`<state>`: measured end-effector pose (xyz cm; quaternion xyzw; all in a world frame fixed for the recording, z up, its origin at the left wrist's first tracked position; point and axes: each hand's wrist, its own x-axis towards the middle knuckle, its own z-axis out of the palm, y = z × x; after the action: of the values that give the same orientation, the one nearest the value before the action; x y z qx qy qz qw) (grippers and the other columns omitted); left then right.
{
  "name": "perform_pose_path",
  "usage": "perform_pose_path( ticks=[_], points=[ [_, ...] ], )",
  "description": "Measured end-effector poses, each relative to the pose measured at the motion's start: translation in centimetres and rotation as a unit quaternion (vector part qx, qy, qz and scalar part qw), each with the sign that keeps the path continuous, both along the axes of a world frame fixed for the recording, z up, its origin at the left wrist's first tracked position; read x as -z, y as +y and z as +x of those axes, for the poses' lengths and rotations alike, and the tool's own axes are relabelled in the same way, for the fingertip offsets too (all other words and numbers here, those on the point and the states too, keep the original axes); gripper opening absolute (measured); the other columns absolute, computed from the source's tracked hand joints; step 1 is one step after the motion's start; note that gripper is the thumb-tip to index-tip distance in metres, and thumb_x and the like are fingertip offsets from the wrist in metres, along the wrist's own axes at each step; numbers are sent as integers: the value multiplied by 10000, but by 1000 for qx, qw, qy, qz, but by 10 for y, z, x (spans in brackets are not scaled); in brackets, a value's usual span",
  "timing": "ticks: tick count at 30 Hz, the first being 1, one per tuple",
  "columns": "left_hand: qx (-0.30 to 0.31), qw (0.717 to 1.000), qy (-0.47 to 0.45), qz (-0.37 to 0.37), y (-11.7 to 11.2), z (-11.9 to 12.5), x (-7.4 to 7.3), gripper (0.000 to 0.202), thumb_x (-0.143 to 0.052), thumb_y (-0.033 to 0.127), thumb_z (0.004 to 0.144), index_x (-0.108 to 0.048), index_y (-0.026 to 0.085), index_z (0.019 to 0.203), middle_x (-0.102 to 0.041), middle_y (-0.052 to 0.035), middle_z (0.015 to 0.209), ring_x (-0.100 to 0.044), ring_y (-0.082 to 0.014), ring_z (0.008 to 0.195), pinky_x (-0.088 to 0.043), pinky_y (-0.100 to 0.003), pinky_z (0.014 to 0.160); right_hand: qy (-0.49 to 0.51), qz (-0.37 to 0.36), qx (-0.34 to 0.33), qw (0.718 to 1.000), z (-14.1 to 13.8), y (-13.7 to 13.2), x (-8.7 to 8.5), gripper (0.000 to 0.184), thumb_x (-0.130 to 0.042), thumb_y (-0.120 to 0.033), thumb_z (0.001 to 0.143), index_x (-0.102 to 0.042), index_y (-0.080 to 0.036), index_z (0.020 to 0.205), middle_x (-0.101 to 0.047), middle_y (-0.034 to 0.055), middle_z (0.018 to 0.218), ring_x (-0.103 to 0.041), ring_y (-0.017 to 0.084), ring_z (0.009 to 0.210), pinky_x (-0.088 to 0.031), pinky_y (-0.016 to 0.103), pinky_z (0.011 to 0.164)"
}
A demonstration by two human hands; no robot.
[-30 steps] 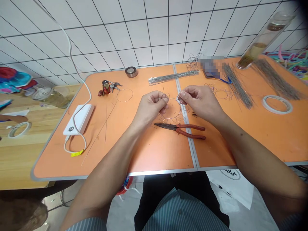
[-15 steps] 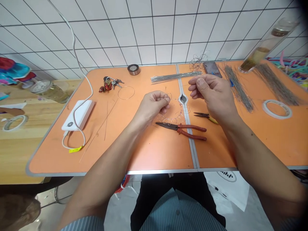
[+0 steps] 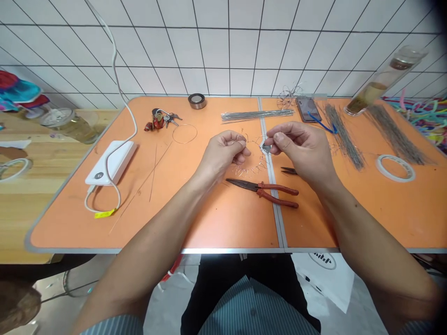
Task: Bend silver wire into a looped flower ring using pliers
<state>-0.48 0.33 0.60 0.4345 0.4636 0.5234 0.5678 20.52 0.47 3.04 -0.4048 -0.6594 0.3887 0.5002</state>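
My left hand is closed in a pinch on a ring of thin wire bent into several small loops, which hangs between my hands just above the table. To the right of it, my right hand has thumb and forefinger pressed together on a fine wire, only faintly visible. Needle-nose pliers with red handles lie below the wire loops. A smaller pair of pliers is partly hidden beneath my right hand.
Behind my hands lies a bundle of straight wires. Further right are a phone, more wire bundles, a white tape ring and a glass bottle. Leftward are a power bank, keys and dark tape.
My right hand has come down and inward, closer to my left hand, and now covers more of the small pliers. The left hand keeps its pinch. The view has shifted slightly.
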Motion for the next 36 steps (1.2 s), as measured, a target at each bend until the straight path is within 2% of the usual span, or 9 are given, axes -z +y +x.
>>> perform_pose_path(
  ticks=[5, 9, 16, 18, 22, 27, 31, 34, 36],
  points=[
    [-10, 999, -35, -1, 0, 1, -1, 58, -720, 155, 902, -671, 178, 882, -775, -31, 740, -589, -87, 514, -445, -218, 533, -11, 10, 6, 1000, -11, -10, 5, 85, -816, -317, 999, -844, -248, 1038, -852, 46, 973, -774, 175, 798, -697, 370, 817],
    [-18, 999, -48, -7, 1, 1, -1, 74, -746, 176, 893, -673, 187, 886, -771, -18, 752, -599, -84, 529, -460, -217, 548, 4, -14, 5, 1000, -12, -15, 0, 142, -829, -398, 993, -852, -265, 1037, -853, 51, 972, -767, 190, 793, -698, 392, 817],
    [-34, 996, -83, -16, 5, -3, 1, 121, -762, 183, 851, -663, 186, 919, -756, -10, 749, -602, -84, 535, -484, -217, 556, 48, -138, -196, 970, -3, -32, -16, 278, -845, -528, 982, -846, -250, 1001, -818, 42, 860, -710, 166, 647, -638, 334, 648],
    [-40, 996, -81, -17, 6, -5, 1, 179, -762, 175, 838, -661, 200, 983, -764, 1, 754, -603, -89, 529, -488, -217, 551, 41, -105, -170, 979, -4, -32, -14, 255, -831, -517, 1001, -857, -265, 1035, -819, 34, 880, -716, 166, 674, -640, 334, 673],
    [-15, 997, -53, -49, 9, -9, 6, 174, -768, 178, 829, -681, 189, 979, -770, -19, 748, -603, -94, 511, -465, -209, 519, 30, -18, -56, 998, -3, -17, -4, 233, -822, -497, 1015, -862, -272, 1060, -823, 33, 912, -724, 166, 735, -635, 331, 715],
    [7, 997, 0, -77, 18, -15, 22, 51, -737, 161, 849, -696, 161, 880, -761, -61, 750, -657, -132, 575, -536, -254, 591, 26, -34, -4, 999, 0, 6, 10, 246, -827, -487, 1002, -843, -245, 1046, -836, 51, 957, -725, 164, 749, -624, 316, 680],
    [-45, 992, 121, 8, 27, -25, 29, 64, -756, 149, 832, -719, 164, 782, -718, -46, 766, -624, -132, 669, -495, -243, 640, 28, -60, -14, 998, -1, 9, 12, 231, -836, -470, 990, -842, -241, 1020, -835, 55, 958, -727, 164, 759, -625, 310, 669],
    [-149, 963, 193, 112, 26, -29, 19, 104, -794, 100, 775, -754, 185, 821, -752, -44, 912, -632, -144, 817, -503, -234, 728, 28, -56, -27, 998, -3, 6, 11, 239, -816, -494, 1005, -847, -261, 1049, -839, 58, 1012, -743, 176, 806, -639, 327, 700],
    [-152, 965, 171, 126, 20, -27, 7, 63, -785, 140, 821, -775, 199, 843, -767, -38, 941, -646, -150, 847, -513, -244, 756, 26, -50, -30, 998, -6, 3, 11, 243, -789, -509, 1023, -845, -283, 1092, -841, 56, 1059, -761, 193, 863, -652, 349, 740]
  ],
)
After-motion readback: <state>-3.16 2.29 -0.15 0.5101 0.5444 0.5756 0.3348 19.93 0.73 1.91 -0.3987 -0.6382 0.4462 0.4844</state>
